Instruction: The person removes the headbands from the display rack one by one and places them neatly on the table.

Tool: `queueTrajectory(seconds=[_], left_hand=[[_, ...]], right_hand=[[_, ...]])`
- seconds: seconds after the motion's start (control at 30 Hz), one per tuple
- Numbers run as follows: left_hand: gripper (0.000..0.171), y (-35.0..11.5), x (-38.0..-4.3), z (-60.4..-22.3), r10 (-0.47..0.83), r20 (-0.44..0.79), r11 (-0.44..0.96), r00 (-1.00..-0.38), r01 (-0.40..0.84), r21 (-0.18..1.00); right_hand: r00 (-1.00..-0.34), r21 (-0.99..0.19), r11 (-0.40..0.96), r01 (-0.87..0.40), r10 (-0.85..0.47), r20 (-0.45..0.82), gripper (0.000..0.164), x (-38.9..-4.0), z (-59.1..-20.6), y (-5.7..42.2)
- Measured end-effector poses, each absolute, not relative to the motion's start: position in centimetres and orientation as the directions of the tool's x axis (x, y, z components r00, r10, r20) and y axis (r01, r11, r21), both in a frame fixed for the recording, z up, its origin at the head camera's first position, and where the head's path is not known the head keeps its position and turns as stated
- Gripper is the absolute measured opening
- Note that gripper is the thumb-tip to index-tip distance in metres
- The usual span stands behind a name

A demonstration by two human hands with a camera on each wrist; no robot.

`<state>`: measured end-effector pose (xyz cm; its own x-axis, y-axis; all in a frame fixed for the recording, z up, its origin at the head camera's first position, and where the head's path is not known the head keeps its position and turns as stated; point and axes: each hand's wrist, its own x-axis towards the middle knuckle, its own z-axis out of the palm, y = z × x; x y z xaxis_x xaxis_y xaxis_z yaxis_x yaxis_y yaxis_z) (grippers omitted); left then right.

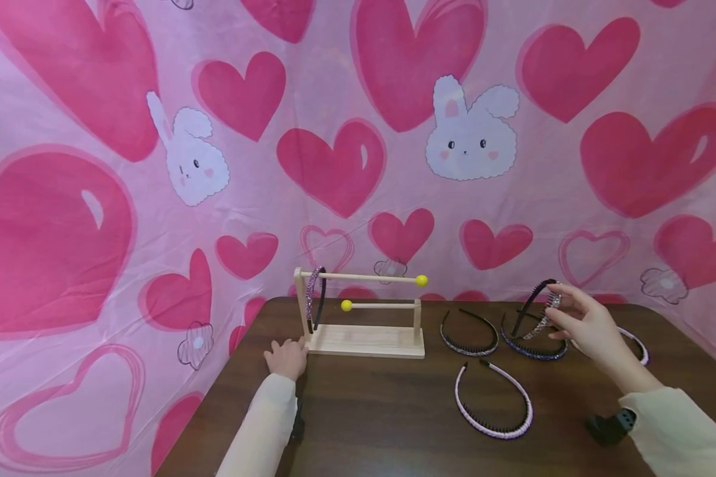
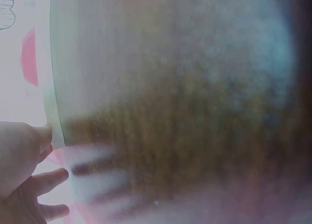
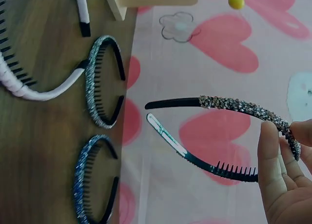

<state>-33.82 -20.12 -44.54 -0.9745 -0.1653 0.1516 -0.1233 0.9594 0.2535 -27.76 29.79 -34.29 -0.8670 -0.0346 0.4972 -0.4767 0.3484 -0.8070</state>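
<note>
My right hand (image 1: pixel 593 331) pinches a headband (image 3: pixel 239 105) between thumb and fingers, raised above the right part of the table. The band is black with inner teeth and a silver-brown glittery covering. At the left end of a wooden stand (image 1: pixel 366 341), my left hand (image 1: pixel 286 359) touches the base with its fingers spread. The stand has two rods tipped with yellow balls (image 1: pixel 421 281). A purple glittery headband (image 1: pixel 312 295) hangs at the left end of the upper rod. Beneath the held band lies a blue glittery headband (image 1: pixel 539 355).
On the dark wooden table (image 1: pixel 382 411), a silvery headband (image 1: pixel 482 352) lies right of the stand, with a pale lilac headband (image 1: pixel 504 434) nearer me. Another lilac headband (image 1: pixel 644 351) is partly hidden behind my right hand. A pink heart-patterned cloth (image 1: pixel 322 245) hangs behind the table.
</note>
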Motion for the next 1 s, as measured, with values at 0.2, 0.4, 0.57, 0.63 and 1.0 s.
queueTrajectory(seconds=[0.2,0.4,0.57,0.63,1.0], left_hand=[[0.035,-20.5,-34.6,-45.8,-0.164,0.214,0.968,-0.963,-0.115,0.223],[0.037,-20.2,-33.9,-44.9,-0.171,0.17,0.957,-0.971,-0.123,0.263],[0.038,-20.2,-33.4,-44.5,-0.162,0.161,0.961,-0.973,-0.119,0.249],[0.038,-20.2,-33.4,-44.5,-0.161,0.162,0.962,-0.974,-0.118,0.247],[0.037,-20.1,-33.6,-44.7,-0.165,0.181,0.963,-0.97,-0.118,0.243]], right_hand=[[-0.888,-0.814,0.383,-0.436,-0.035,0.458,0.044,-26.8,-35.5,31.1],[-0.899,-0.816,0.402,-0.415,-0.044,0.436,0.05,-26.2,-36.8,32.4],[-0.91,-0.824,0.406,-0.394,-0.05,0.411,0.058,-25.9,-38.0,33.8],[-0.92,-0.837,0.394,-0.38,-0.065,0.387,0.06,-25.7,-38.5,34.5],[-0.958,-0.863,0.415,-0.288,-0.14,0.252,0.068,-24.5,-40.4,38.4]])
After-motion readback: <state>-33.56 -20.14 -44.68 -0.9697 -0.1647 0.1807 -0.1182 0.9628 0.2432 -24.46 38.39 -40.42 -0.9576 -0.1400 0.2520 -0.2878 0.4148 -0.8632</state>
